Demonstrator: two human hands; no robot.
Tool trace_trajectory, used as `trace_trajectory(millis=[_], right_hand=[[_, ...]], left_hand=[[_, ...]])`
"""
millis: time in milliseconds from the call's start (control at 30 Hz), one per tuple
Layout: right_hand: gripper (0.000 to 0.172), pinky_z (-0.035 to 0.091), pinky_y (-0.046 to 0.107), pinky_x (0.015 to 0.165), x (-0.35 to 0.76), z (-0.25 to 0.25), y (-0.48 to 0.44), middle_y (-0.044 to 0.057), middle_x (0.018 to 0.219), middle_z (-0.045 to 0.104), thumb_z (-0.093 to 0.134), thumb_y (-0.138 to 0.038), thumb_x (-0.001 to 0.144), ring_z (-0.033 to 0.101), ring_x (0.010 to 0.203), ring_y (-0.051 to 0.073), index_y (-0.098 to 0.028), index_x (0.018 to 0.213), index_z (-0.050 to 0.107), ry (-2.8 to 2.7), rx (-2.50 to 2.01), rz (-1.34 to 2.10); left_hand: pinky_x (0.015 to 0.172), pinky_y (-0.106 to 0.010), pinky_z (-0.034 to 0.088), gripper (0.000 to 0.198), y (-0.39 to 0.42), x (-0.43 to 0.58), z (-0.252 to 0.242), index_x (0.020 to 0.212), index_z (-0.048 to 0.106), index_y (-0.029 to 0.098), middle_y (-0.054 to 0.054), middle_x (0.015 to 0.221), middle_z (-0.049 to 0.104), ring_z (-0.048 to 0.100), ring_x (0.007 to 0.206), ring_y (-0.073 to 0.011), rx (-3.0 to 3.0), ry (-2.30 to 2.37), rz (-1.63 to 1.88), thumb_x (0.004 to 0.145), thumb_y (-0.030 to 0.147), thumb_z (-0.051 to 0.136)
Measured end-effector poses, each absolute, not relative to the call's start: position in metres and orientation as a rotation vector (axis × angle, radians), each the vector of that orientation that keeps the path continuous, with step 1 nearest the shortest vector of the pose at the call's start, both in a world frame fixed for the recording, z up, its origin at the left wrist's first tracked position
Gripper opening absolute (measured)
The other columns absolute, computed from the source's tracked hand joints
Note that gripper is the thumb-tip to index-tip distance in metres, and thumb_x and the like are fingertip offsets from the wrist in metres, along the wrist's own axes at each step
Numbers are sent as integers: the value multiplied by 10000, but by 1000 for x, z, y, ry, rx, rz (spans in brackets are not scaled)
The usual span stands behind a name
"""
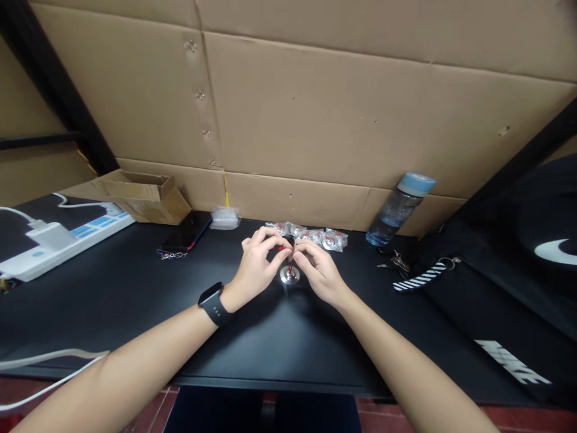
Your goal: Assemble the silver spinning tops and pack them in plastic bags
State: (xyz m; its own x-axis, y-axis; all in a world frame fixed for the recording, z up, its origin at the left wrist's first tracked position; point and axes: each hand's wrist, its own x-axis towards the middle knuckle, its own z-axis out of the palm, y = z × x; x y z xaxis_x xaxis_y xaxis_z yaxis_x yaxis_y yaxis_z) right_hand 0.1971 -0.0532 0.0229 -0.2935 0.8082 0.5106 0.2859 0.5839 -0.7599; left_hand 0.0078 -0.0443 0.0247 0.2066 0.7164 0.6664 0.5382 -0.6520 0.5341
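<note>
Both my hands meet over the middle of the black table (135, 288). My left hand (255, 264), with a dark smartwatch (214, 304) on its wrist, pinches a small red and black part (287, 245). My right hand (318, 267) pinches the same part from the other side. Just below the fingers a small round silver disc (289, 275) hangs or stands; I cannot tell if it touches the table. Behind the hands lie several small clear bags (315, 236) with red and silver pieces inside.
A white power strip (67, 237) with a charger lies at left, beside an open cardboard box (135, 195) and a dark phone (186, 234). A blue-capped water bottle (399, 209) leans at right, near keys with a striped strap (419, 278) and a black bag (518, 270). Cardboard lines the back.
</note>
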Motion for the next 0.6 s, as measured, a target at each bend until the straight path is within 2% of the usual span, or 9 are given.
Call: trace_trajectory(millis=[67,133,300,400,467,600], right_hand=[[272,497,371,1016,198,24,-53,93,1194,642,477,-400,1050,606,1176,221,-214,976,661,-1913,-850,646],[263,444,385,1089,199,23,-52,96,1216,615,453,-372,1062,566,1244,219,-217,986,651,-1932,-837,628],[217,421,395,1103,201,23,-51,93,1224,595,495,-335,1041,573,1229,218,-220,932,644,-1950,-906,554],[211,416,435,1100,203,25,-51,98,1256,585,541,-319,1009,557,1233,245,-216,864,655,-2027,-975,441],[203,406,459,1103,205,26,-52,99,1279,578,562,-298,990,529,1257,262,-212,838,665,-2095,-985,370],[194,399,462,1100,207,28,-52,97,1311,569,546,-271,993,510,1270,260,-212,854,667,-2135,-1000,353]], left_hand=[[952,-392,444,105,-44,7,25,946,718,242,-53,1082,649,611,1109,-229,2282,1178,1441,971,302,635],[951,-389,454,103,-43,6,25,946,722,247,-50,1075,648,615,1097,-225,2288,1142,1445,968,302,638],[952,-383,454,93,-41,4,24,934,702,240,-48,1092,652,619,1080,-223,2284,1117,1414,960,292,628],[965,-372,451,137,-39,1,24,1061,655,234,-58,1128,665,623,1089,-216,2153,1084,1467,992,283,547],[966,-375,436,159,-39,0,24,1105,645,242,-50,1137,687,628,1086,-216,2183,1063,1375,981,294,561],[955,-396,360,81,-40,0,22,945,714,262,-4,1077,737,624,1108,-232,2449,1078,1055,910,326,680]])
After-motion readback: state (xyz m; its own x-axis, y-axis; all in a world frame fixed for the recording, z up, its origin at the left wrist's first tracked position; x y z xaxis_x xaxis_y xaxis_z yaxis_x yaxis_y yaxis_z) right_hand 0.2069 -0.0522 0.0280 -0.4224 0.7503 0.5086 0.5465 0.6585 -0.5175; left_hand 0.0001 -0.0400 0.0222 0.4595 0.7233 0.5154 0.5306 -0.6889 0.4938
